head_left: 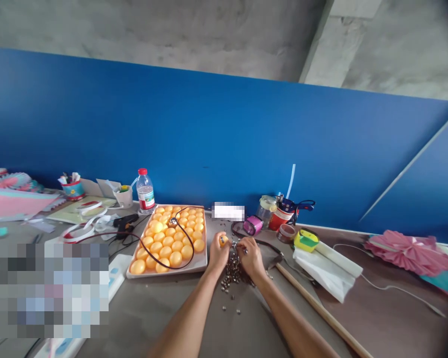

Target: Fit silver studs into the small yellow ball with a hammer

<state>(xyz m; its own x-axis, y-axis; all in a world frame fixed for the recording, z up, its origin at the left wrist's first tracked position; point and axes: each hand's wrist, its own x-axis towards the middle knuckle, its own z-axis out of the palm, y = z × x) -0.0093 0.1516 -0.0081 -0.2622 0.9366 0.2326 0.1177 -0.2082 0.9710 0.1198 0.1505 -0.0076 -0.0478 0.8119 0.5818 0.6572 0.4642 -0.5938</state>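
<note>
My left hand (217, 256) is closed around an orange ping-pong ball (223, 240), which has a small dark, shiny spot on its near side. Close beside it, my right hand (251, 256) has its fingers pinched together over small silver metal pieces (232, 274). One shiny piece shows at the right fingertips, though its exact shape is too small to make out. The silver pieces lie heaped between and below both hands, with a few scattered nearer to me. Left of my hands, a shallow white tray (198, 262) holds many more orange balls in rows, and a dark cord loops across it.
A hammer handle (321, 308) lies right of my right arm. Behind stand a purple tape roll (252, 225), a clear jar (266, 211) and a red cup of tools (281, 219). A water bottle (146, 194), glue gun (125, 226) and power strip (117, 273) are leftward.
</note>
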